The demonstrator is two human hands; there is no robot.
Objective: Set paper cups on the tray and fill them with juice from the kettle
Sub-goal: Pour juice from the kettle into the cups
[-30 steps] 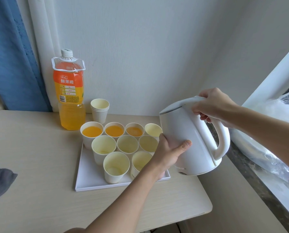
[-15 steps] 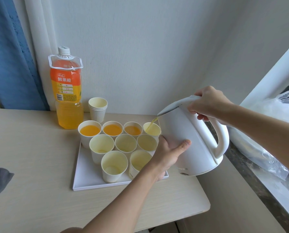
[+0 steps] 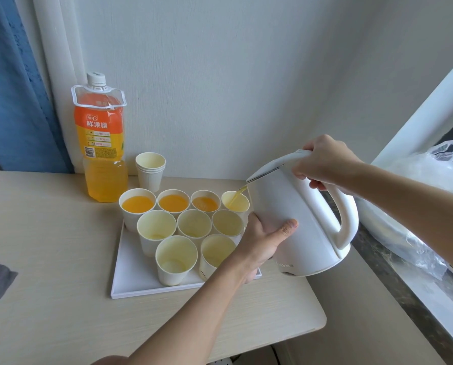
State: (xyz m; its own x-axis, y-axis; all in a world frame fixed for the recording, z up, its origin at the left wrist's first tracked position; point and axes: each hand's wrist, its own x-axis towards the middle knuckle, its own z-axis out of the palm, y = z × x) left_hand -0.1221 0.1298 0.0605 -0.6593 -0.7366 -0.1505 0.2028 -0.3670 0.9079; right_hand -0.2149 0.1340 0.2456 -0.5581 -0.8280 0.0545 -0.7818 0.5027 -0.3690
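White electric kettle [image 3: 299, 219] tilted at back right corner of tray [image 3: 130, 280]. Thin juice stream [image 3: 236, 196] runs from spout into fourth back-row paper cup [image 3: 238, 206]. Right hand [image 3: 322, 160]: fingers curled round handle top. Left hand [image 3: 262, 241]: cups kettle body, thumb across front, fingers behind. Three back-row cups [image 3: 173, 202] hold juice; five more cups [image 3: 176, 259] stand in front.

Right hand [image 3: 322, 162] fisted round top of kettle [image 3: 309, 233] handle, knuckles up, forearm coming in from right edge. Left hand [image 3: 262, 241] cups kettle body low on spout side, thumb straight across wall, fingers hidden behind. Left forearm reaches up from bottom edge.
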